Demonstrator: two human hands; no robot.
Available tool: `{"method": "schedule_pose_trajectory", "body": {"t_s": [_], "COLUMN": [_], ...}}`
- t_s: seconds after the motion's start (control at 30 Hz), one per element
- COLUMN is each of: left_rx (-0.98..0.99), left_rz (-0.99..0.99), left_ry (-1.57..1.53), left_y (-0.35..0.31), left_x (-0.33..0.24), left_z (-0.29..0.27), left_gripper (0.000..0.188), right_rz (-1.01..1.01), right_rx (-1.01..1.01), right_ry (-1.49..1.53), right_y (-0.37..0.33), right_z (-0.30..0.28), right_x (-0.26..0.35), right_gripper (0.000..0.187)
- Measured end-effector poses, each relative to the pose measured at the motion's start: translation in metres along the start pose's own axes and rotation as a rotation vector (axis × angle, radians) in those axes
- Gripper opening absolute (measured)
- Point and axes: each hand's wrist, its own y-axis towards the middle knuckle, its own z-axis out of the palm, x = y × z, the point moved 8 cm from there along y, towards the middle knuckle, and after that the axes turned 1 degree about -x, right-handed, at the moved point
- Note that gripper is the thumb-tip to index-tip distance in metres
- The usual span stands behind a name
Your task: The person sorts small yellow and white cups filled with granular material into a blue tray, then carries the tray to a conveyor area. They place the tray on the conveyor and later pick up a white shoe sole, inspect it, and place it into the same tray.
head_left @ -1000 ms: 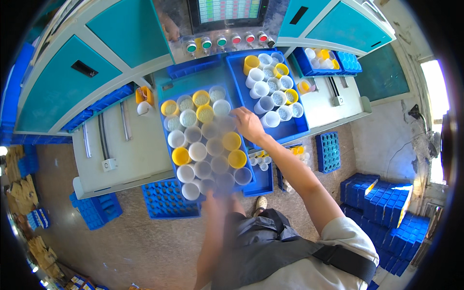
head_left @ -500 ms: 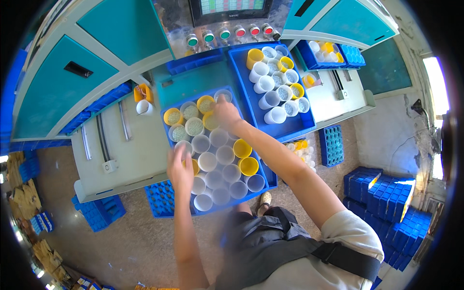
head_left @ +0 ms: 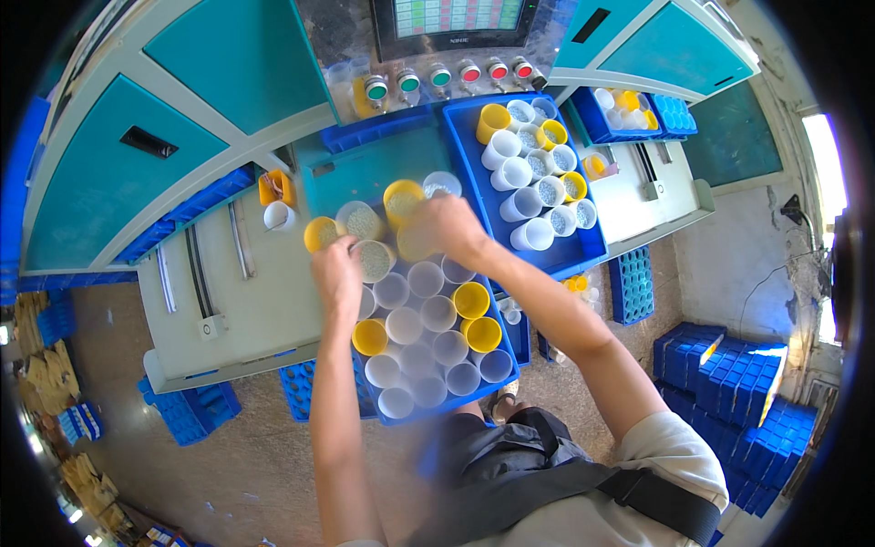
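A cluster of white and yellow plastic cups [head_left: 374,261], filled with small pale pellets, is pressed between my two hands and looks raised over the far end of a blue tray [head_left: 512,366]. My left hand [head_left: 337,276] has its fingers closed on the near left side of the cluster, by a yellow cup [head_left: 322,234]. My right hand [head_left: 452,230] is curled round the right side, below a white cup [head_left: 442,185]; it partly hides a blurred yellow cup [head_left: 415,241]. Nearer me, white cups [head_left: 404,325] and yellow cups [head_left: 481,335] that look empty stand in rows in the tray.
A second blue tray [head_left: 583,244] with pellet-filled cups stands to the right. Ahead is a control panel with coloured buttons [head_left: 409,83] and a screen [head_left: 456,18]. On the left worktop [head_left: 264,310] are a yellow container [head_left: 275,187] and a white cup [head_left: 279,216]. Blue crates [head_left: 738,374] stack at right.
My left hand has moved up to the filled cups and closed on them. My right hand has shifted slightly right and down. The filled cups look lifted and drawn together.
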Motion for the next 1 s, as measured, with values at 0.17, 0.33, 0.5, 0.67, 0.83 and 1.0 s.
{"method": "schedule_pose_trajectory", "body": {"t_s": [0.17, 0.33, 0.5, 0.67, 0.83, 1.0], "left_rx": [-0.175, -0.385, -0.419, -0.264, -0.062, -0.117], "left_rz": [-0.063, -0.045, 0.027, 0.099, 0.129, 0.185], "left_ry": [-0.162, -0.163, -0.053, 0.016, 0.132, 0.273], "left_y": [0.021, 0.068, 0.105, 0.131, 0.152, 0.14], "left_x": [-0.016, 0.004, 0.031, 0.037, 0.029, 0.0], "left_z": [-0.076, -0.068, -0.019, 0.031, 0.072, 0.059], "left_gripper": [0.022, 0.021, 0.021, 0.018, 0.019, 0.03], "right_rz": [-0.001, 0.087, 0.044, 0.163, 0.257, 0.104], "right_rx": [-0.316, -0.482, -0.497, -0.183, -0.024, -0.091], "right_ry": [0.27, 0.386, 0.333, 0.075, -0.065, -0.015], "right_y": [0.003, 0.033, 0.064, 0.108, 0.137, 0.116], "right_z": [-0.097, -0.091, -0.058, -0.007, 0.03, 0.01], "right_x": [0.004, 0.0, -0.008, -0.026, -0.047, -0.057], "right_gripper": [0.027, 0.026, 0.027, 0.028, 0.022, 0.051]}}
